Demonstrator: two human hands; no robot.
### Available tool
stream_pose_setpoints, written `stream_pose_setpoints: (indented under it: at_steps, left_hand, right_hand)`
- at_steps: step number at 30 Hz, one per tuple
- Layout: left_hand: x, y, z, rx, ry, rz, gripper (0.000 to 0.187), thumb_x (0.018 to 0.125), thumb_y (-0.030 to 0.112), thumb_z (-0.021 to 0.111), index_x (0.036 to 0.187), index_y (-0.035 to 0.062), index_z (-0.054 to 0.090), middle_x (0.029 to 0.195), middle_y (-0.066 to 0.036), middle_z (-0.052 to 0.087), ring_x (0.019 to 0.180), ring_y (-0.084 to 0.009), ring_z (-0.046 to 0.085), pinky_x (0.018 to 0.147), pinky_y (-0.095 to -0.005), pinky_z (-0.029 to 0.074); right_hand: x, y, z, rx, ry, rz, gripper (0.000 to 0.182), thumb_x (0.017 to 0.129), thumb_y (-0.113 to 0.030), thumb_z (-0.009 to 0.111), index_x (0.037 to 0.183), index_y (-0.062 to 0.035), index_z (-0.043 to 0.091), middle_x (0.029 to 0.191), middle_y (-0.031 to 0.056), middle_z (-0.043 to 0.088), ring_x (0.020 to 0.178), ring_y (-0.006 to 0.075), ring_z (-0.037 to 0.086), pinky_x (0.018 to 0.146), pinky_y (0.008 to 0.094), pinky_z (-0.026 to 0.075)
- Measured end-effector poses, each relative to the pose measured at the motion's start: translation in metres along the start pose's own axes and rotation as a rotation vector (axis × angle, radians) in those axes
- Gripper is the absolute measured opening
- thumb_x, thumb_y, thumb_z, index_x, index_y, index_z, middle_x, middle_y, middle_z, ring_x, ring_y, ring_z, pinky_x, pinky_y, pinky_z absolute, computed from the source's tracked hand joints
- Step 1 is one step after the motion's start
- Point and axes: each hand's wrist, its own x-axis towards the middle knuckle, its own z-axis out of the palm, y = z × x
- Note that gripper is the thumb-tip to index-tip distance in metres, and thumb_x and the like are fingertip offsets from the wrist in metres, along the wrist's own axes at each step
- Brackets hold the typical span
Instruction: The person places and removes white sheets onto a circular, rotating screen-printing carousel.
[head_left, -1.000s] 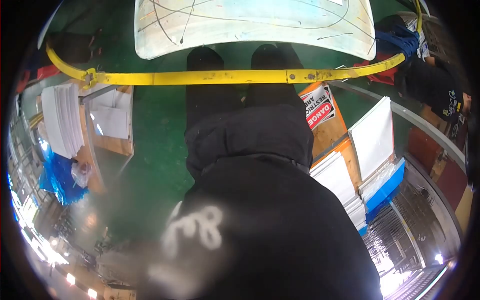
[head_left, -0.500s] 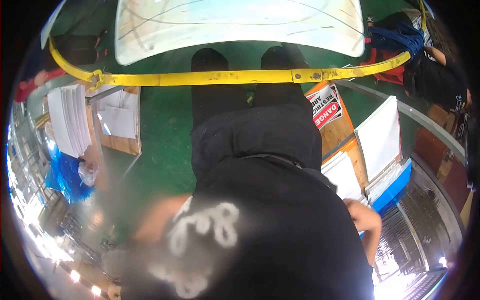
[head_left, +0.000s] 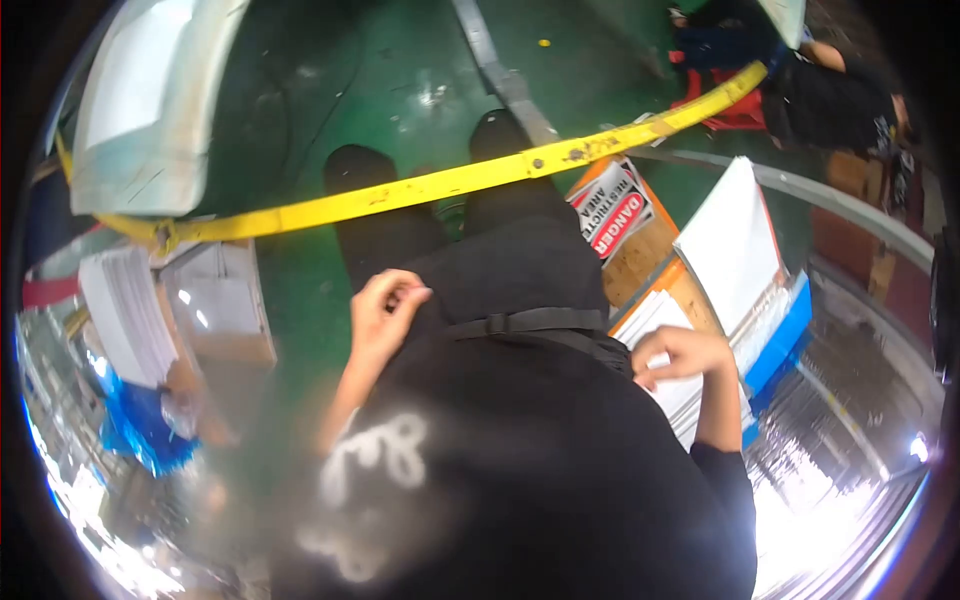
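Head: curled fingers [head_left: 400, 279], black cloth [head_left: 570, 450]

On my feed, I see a plain black top [head_left: 580, 450] with a white, looping marking [head_left: 385, 455] on its front, blurred to me, and a short black sleeve [head_left: 725, 495] on the right. A dark strap belt [head_left: 560, 319] with a dark buckle [head_left: 497, 324] crosses black trousers [head_left: 520, 262]. The hands [head_left: 685, 357] are bare.
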Motion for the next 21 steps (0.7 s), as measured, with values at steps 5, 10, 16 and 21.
stream_pose_setpoints:
  at_steps: [5, 10, 16, 21]
  left_hand:
    - [0.031, 0.000, -0.013, -0.038, 0.245, 0.013, 0.010, 0.082, 0.012, 0.066, 0.081, 0.0037, 0.060, 0.072, 0.004, 0.054, 0.066, -0.0034, 0.045, 0.060, -0.0184, 0.036]
    - [0.068, -0.011, -0.025, 0.090, 0.183, 0.073, 0.018, 0.086, 0.020, 0.061, 0.084, 0.0028, 0.059, 0.076, -0.001, 0.058, 0.069, -0.0089, 0.052, 0.064, -0.0232, 0.042]
    - [0.067, 0.057, 0.063, 0.328, -0.450, 0.792, 0.017, 0.075, 0.020, 0.067, 0.084, 0.0070, 0.063, 0.084, -0.007, 0.064, 0.087, -0.0245, 0.059, 0.080, -0.0367, 0.043]
    - [0.086, 0.057, 0.106, 0.395, -0.189, 0.763, 0.001, 0.075, 0.009, 0.061, 0.076, 0.0098, 0.062, 0.077, -0.004, 0.061, 0.081, -0.0257, 0.055, 0.069, -0.0367, 0.041]
  right_hand:
    - [-0.001, 0.080, -0.047, -0.417, 1.303, 0.176, 0.035, 0.076, -0.019, 0.071, 0.105, -0.0062, 0.059, 0.104, 0.0150, 0.060, 0.095, 0.0267, 0.059, 0.085, 0.0334, 0.045]
    - [0.002, 0.122, -0.075, -0.727, 1.500, 0.747, 0.074, 0.067, -0.024, 0.076, 0.132, -0.0340, 0.043, 0.128, 0.0312, 0.043, 0.121, 0.0381, 0.044, 0.094, 0.0382, 0.043]
    - [-0.022, 0.146, -0.084, -0.710, 1.366, 0.535, 0.079, 0.070, -0.028, 0.073, 0.138, -0.0339, 0.033, 0.128, 0.0341, 0.041, 0.113, 0.0417, 0.049, 0.092, 0.0395, 0.044]
    - [-0.041, 0.151, -0.074, -0.644, 1.368, 0.385, 0.069, 0.079, -0.030, 0.063, 0.140, -0.0208, 0.031, 0.129, 0.0304, 0.042, 0.104, 0.0423, 0.055, 0.090, 0.0422, 0.045]
